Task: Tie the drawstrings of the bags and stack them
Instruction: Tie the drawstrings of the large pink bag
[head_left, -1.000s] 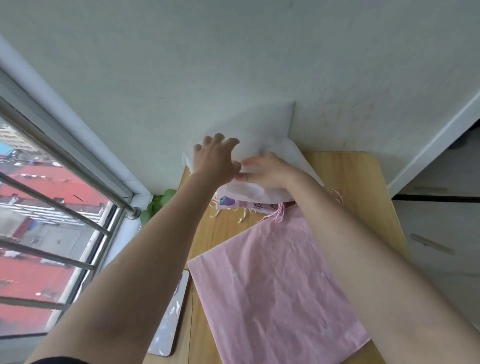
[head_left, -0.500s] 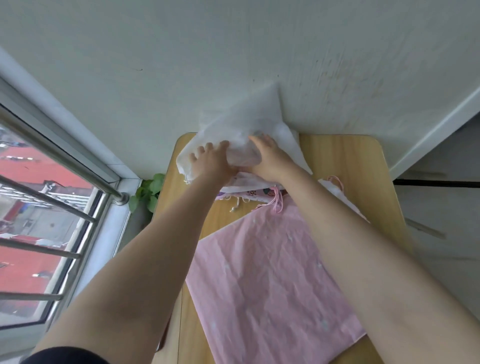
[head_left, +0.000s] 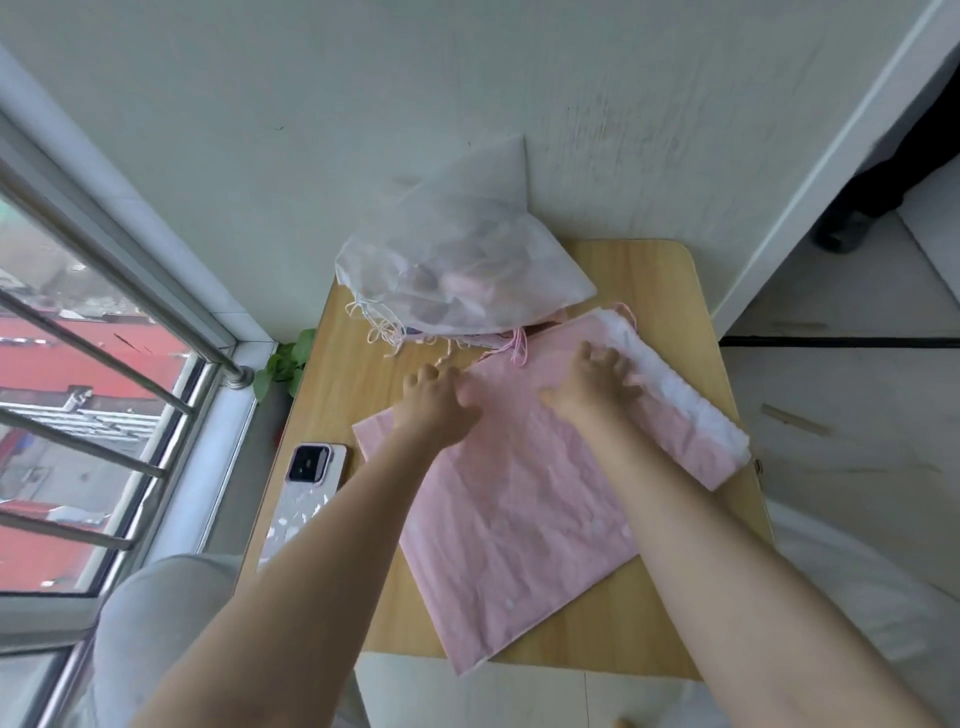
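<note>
A flat pink drawstring bag (head_left: 519, 514) lies across the small wooden table (head_left: 660, 291), its pink strings (head_left: 519, 345) at the far end. A white bag (head_left: 691, 415) sticks out from under its right side. Both hands lie on the pink bag's top edge: my left hand (head_left: 434, 397) at the left corner, my right hand (head_left: 597, 387) with fingers spread near the white strip. Blur hides whether either hand pinches the cloth. At the back, against the wall, a sheer white bag (head_left: 467, 260) lies on a stack of bags with loose strings (head_left: 382, 325).
A phone (head_left: 306, 493) in a pale case lies at the table's left edge. Window bars (head_left: 104, 364) and a sill run along the left, with green leaves (head_left: 283, 366) in the corner. A white wall stands behind the table. My grey-clad knee (head_left: 156, 623) is at lower left.
Both hands left the sheer white bag on the stack at the back and came down onto the pink bag's top edge. The view tilted down, so the phone and my knee show now.
</note>
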